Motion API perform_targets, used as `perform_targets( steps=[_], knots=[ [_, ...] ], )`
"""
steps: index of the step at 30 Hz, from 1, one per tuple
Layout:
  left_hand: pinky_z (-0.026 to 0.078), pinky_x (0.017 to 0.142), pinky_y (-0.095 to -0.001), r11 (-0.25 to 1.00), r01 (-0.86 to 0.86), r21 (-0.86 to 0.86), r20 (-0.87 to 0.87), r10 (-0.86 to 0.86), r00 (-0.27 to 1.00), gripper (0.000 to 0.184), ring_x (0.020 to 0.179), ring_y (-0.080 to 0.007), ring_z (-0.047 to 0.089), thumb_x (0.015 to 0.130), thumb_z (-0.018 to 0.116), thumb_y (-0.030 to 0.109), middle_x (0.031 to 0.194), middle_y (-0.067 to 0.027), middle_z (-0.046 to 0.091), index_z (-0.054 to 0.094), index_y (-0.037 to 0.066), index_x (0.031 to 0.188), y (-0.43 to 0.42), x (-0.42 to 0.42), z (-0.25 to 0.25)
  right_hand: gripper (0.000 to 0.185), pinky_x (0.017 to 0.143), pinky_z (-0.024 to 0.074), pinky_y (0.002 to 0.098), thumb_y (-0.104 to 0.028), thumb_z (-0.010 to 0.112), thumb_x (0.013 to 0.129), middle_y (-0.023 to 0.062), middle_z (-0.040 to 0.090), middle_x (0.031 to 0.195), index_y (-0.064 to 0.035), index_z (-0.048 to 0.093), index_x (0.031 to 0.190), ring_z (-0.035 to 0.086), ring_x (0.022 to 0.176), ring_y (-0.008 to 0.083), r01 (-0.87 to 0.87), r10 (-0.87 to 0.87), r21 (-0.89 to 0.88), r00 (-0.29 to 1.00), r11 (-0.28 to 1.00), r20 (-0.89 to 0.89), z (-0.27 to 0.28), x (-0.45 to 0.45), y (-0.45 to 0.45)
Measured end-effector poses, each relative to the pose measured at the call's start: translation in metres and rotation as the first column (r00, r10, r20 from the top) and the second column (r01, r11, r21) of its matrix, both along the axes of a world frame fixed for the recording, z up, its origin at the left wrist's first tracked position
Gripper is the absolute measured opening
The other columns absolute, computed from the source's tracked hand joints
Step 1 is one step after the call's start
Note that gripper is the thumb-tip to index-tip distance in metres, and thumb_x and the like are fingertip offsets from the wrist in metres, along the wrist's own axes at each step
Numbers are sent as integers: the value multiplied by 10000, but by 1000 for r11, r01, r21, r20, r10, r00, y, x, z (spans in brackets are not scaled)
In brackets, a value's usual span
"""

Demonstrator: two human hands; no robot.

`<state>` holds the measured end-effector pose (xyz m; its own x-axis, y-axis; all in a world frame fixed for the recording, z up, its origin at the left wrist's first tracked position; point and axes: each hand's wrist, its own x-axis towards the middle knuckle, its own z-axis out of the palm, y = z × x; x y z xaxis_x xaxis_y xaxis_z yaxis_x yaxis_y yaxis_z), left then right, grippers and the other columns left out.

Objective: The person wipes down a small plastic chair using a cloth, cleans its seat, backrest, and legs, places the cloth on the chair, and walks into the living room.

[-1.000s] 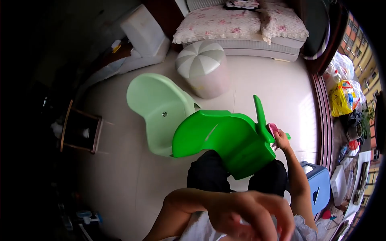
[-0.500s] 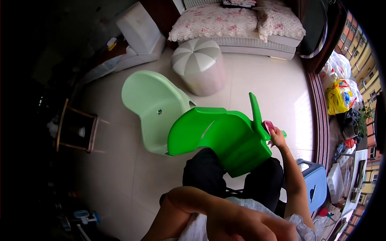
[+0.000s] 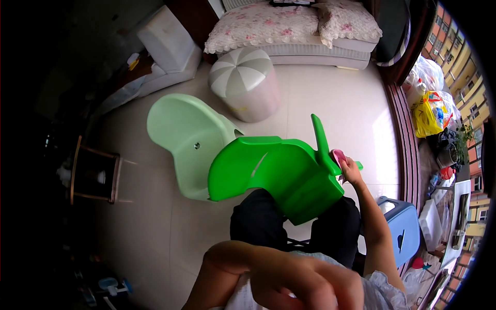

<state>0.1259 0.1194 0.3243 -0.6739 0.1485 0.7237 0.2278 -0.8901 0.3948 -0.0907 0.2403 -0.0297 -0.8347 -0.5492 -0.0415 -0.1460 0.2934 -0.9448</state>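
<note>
Fingers of the right hand (image 3: 351,171) are curled round a pink cloth (image 3: 338,156), pressing it in at the prongs of the green seat (image 3: 289,170); those of the left hand (image 3: 307,281) are bent and blurred close to the camera, and I cannot tell whether they grip anything. From the right fingers the seat stretches away to the left, its long axis running roughly crosswise over the dark-clad knees (image 3: 336,222), so the right hand is much the nearer, right at its end. Smooth, glossy moulded plastic, the seat curves in a deep S, with one slim prong pointing up beyond the fingers and another just past them. A pale streak marks its bend, perhaps glare. Farther left of the fingers, partly behind the seat, a matt mint tub (image 3: 191,129) with a round metal fitting sits on the shiny tiled floor (image 3: 330,98). Ahead and left of them is a drum-shaped stool (image 3: 243,82) with grey and white wedges; beyond, a frilled floral cover (image 3: 263,26) lies over a ribbed sofa (image 3: 289,56). Nearer the body, right of the fingers, is a hard blue box (image 3: 405,232).
</note>
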Motion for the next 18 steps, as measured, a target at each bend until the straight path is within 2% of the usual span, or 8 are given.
perform_targets(
  steps=[1,4,6,7,9,12,13,18],
  knots=[
    [446,774,-303,972,26,-232,-11,-30,1000,142,893,-229,550,894,508,128,1047,-156,535,617,66,959,-25,-2,-6,248,535,399,317,-186,439,841,88,520,576,23,548,767,481,549,158,-5,5,3,1000,1000,-13,-1,-3,1],
    [460,799,-393,558,-464,-688,134,726,675,261,902,-307,568,753,595,-7,1046,-223,547,551,34,1007,-67,-6,-18,258,502,388,321,-190,446,837,96,514,556,30,547,747,468,512,157,-6,5,30,1000,1000,22,-1,-3,1],
    [373,934,-352,-571,-499,-651,-692,717,83,433,1104,-256,466,786,605,41,1196,-152,486,454,16,1191,-125,-30,-57,295,490,383,311,-222,451,860,86,518,563,27,554,741,462,502,150,26,-27,67,1000,997,7,12,2,0],
    [335,978,-356,-710,-364,-602,-786,608,114,563,1166,-266,419,786,639,101,1254,-140,441,381,33,1281,-151,-33,-70,294,498,389,305,-229,447,869,82,533,589,25,556,769,464,509,149,45,-50,61,995,997,82,16,5,0],
    [287,1018,-371,-573,-167,-802,-597,759,261,730,1247,-308,326,735,715,205,1346,-156,338,322,52,1331,-191,-21,-109,274,533,415,292,-226,435,882,72,560,653,15,561,855,491,549,146,93,-81,-55,978,994,191,30,14,-5],
    [447,823,-357,-531,43,-846,-499,819,283,526,989,-297,560,690,752,241,1061,-182,576,511,31,1108,-202,-23,-130,260,688,461,309,-182,437,875,86,597,798,1,554,1018,562,718,192,-90,147,-171,923,981,356,69,30,-5],
    [464,753,-354,-549,44,-834,-522,813,258,469,882,-287,591,679,759,236,946,-168,603,532,25,1030,-205,-22,-135,281,829,435,351,-154,441,863,141,602,946,-4,546,1076,560,902,269,-120,58,-98,871,988,-488,54,31,-12],
    [472,622,-346,-573,-5,-820,-557,795,239,380,685,-268,615,647,780,242,765,-144,625,536,10,824,-207,-29,-138,247,805,441,359,-220,434,881,175,595,987,-55,553,1022,566,940,287,-40,29,139,996,990,81,-34,-6,45]
  ],
)
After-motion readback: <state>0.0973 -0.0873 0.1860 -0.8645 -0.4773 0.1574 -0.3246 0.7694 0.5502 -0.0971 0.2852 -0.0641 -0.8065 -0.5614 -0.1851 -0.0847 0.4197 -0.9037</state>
